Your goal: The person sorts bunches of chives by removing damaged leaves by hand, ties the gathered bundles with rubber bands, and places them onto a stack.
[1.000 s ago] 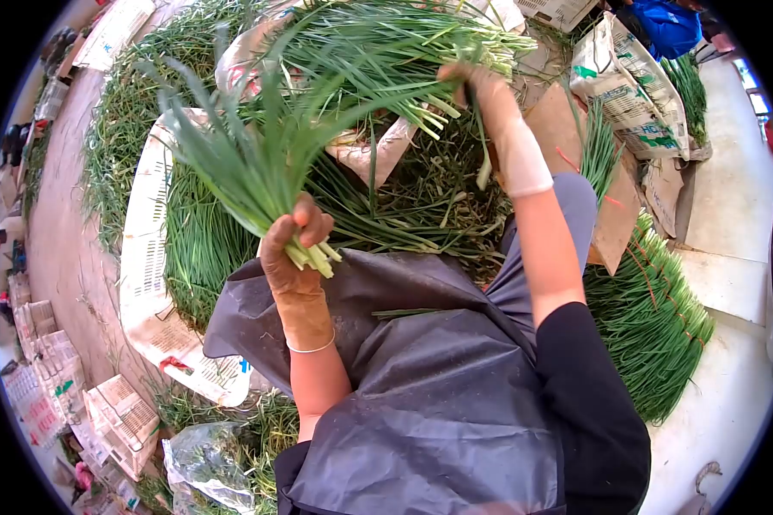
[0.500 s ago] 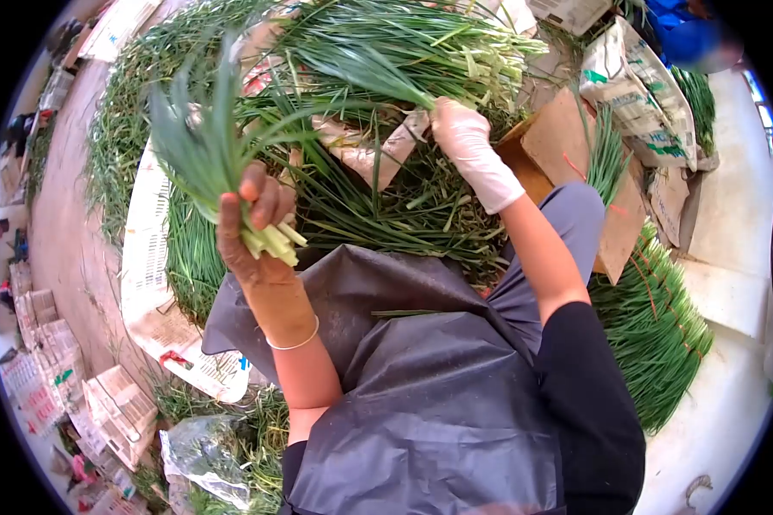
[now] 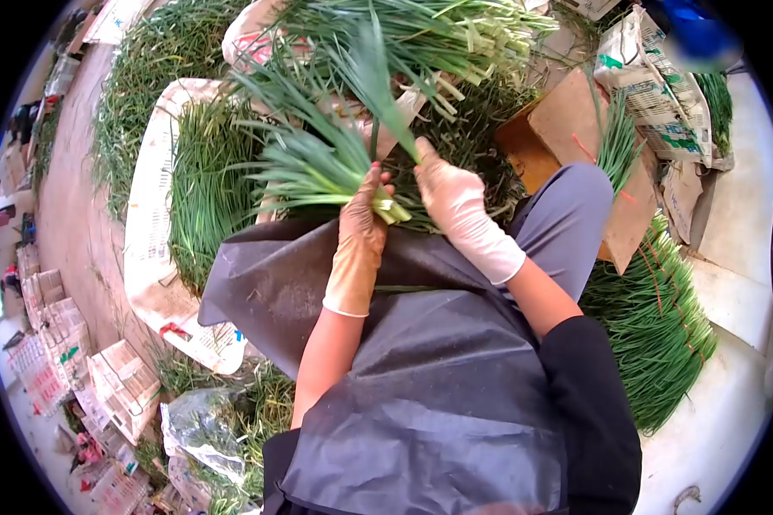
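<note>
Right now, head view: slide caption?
Gloved left hand holds a green bunch; gloved right hand holds a thinner bunch; crate of greens alongside.

I'm in a produce sorting and packing workplace, by the look of it a shed or hall where greens are handled in bulk. A big heap of chive-like greens (image 3: 404, 39) lies ahead of me, more stand in the slotted white plastic crate (image 3: 144, 232) at my left, and a stack of bound greens (image 3: 653, 343) with reddish ties sits at my right. Leafy litter (image 3: 150, 103) spreads over the bare floor (image 3: 69, 189). Printed white crates (image 3: 122, 382) line the left side, and I wear a dark apron (image 3: 429, 429) and work gloves (image 3: 468, 210).
</note>
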A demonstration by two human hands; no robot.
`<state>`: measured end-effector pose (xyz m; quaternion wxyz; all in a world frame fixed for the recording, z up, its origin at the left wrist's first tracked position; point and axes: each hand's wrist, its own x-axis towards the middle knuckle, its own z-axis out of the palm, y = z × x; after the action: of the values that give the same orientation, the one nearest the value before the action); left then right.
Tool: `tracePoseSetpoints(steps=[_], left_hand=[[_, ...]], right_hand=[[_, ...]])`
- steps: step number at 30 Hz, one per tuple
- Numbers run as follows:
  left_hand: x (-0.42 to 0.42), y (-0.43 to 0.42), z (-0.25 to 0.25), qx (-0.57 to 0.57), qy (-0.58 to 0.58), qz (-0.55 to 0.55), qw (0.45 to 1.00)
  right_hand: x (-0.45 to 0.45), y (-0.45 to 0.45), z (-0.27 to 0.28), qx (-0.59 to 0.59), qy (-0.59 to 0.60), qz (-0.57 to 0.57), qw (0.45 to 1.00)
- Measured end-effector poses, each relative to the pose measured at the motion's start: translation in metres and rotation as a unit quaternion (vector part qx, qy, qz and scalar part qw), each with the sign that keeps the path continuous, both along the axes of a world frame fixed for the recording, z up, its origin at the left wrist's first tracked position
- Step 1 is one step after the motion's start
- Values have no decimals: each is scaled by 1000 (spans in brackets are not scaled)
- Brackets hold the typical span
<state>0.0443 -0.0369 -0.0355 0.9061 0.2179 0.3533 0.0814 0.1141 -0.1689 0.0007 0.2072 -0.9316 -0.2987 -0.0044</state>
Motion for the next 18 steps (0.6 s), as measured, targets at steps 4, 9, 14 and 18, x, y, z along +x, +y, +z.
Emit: tracePoseSetpoints(steps=[4, 9, 14, 18], left_hand=[[-1, -4, 6, 19, 21, 16, 999], [-4, 1, -11, -56, -33, -27, 998], [-2, 0, 4, -160, -135, -54, 976], [2, -5, 10, -149, -135, -16, 979]], right_hand=[[-32, 1, 9, -33, 55, 132, 989], [-9, -2, 23, 251, 401, -6, 881], [-1, 9, 13, 354, 465, -88, 807], [-7, 10, 1, 249, 354, -32, 901]])
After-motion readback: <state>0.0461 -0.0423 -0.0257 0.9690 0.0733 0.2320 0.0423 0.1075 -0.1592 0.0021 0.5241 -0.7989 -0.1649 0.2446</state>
